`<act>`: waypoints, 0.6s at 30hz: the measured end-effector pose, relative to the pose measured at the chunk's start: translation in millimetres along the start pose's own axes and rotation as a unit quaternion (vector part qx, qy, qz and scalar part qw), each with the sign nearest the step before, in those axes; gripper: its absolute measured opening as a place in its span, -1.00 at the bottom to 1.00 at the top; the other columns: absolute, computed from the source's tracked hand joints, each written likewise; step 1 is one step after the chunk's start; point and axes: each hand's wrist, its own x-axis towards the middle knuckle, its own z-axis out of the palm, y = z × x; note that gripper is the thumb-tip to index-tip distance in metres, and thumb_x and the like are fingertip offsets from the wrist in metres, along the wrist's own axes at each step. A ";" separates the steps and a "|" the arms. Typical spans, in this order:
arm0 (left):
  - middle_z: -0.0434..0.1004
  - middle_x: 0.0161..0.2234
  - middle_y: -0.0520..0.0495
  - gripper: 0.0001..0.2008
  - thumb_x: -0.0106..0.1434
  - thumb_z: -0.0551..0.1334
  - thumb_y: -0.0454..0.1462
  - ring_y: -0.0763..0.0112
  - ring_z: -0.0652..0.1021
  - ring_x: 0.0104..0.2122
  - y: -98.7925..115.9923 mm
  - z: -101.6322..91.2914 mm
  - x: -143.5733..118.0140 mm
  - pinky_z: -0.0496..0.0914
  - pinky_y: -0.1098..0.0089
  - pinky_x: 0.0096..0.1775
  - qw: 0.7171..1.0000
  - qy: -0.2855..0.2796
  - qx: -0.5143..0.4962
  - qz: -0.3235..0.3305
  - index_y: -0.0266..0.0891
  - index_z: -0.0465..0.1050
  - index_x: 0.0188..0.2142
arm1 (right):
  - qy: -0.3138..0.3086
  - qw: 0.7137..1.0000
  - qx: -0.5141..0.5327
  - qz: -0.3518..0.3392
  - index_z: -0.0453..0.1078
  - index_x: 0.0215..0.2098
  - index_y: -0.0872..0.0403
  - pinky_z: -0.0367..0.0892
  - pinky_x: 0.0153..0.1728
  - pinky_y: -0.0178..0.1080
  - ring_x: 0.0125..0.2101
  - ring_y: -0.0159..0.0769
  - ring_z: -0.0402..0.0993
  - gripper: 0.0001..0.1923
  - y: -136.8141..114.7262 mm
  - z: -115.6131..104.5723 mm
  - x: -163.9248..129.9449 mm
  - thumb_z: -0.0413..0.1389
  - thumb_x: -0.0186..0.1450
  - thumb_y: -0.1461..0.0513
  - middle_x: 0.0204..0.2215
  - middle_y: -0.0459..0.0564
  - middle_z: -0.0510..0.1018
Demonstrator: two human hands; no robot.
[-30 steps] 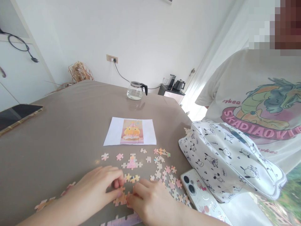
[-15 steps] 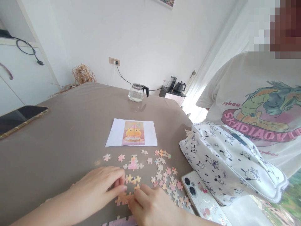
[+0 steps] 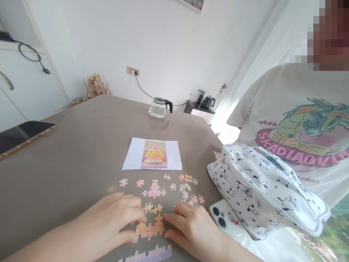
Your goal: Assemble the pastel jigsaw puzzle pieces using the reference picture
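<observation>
An orange joined section of jigsaw puzzle (image 3: 149,230) lies flat on the table between my two hands. My left hand (image 3: 122,218) is at its left side, thumb and fingers apart, fingertips at its edge. On the right side, my right hand (image 3: 191,223) has its index finger and thumb spread at the section's edge. Just beyond are yellow joined pieces (image 3: 153,208), and farther off a pink and white section (image 3: 154,190). Nearest me runs a lilac strip of joined pieces (image 3: 148,255). My right hand hides part of the loose puzzle pieces (image 3: 185,195).
A paper sheet with a printed picture (image 3: 133,154) lies beyond the pieces. To the right are a phone (image 3: 234,229) and a white patterned bag (image 3: 261,185), with a person (image 3: 261,94) behind. A glass pot (image 3: 157,108) stands farther back; another phone (image 3: 25,134) lies left.
My right hand has moved right from over the orange section, uncovering its right side and much of the lilac strip. It now covers some loose pieces. My left hand has shifted slightly.
</observation>
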 end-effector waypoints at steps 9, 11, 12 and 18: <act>0.45 -0.36 0.12 -0.86 0.28 0.28 -0.29 0.36 0.43 -0.29 -4.4 11.6 6.9 0.12 0.36 -0.30 0.999 0.016 0.019 0.042 0.05 0.56 -0.34 | 0.030 0.997 -0.024 -0.074 0.50 -0.28 0.05 0.13 -0.62 -0.34 -0.57 -0.40 0.31 -0.87 -4.9 13.7 -0.2 0.17 0.34 0.17 -0.51 -0.12 0.42; 0.46 -0.35 0.12 -0.85 0.27 0.27 -0.31 0.36 0.44 -0.27 -5.2 11.4 7.2 0.13 0.37 -0.31 0.999 0.015 0.010 0.037 0.05 0.56 -0.33 | 0.022 0.997 -0.024 -0.071 0.50 -0.27 0.05 0.15 -0.62 -0.34 -0.58 -0.40 0.29 -0.88 -5.4 15.7 -0.7 0.15 0.34 0.18 -0.51 -0.13 0.41; 0.45 -0.35 0.12 -0.85 0.26 0.28 -0.31 0.37 0.45 -0.26 -5.8 10.9 7.2 0.14 0.37 -0.31 0.999 0.012 0.004 0.035 0.06 0.56 -0.33 | 0.022 0.997 -0.022 -0.069 0.50 -0.27 0.04 0.15 -0.62 -0.34 -0.59 -0.40 0.28 -0.89 -5.7 16.8 -1.3 0.14 0.34 0.20 -0.51 -0.14 0.41; 0.47 -0.30 0.16 -0.88 0.24 0.30 -0.32 0.42 0.48 -0.23 -11.6 10.3 7.9 0.21 0.43 -0.23 0.998 0.007 -0.031 0.063 0.00 0.53 -0.37 | 0.057 0.997 0.006 -0.047 0.51 -0.28 0.02 0.25 -0.52 -0.35 -0.46 -0.34 0.36 -0.88 -7.3 22.9 -1.2 0.13 0.32 0.32 -0.38 -0.07 0.49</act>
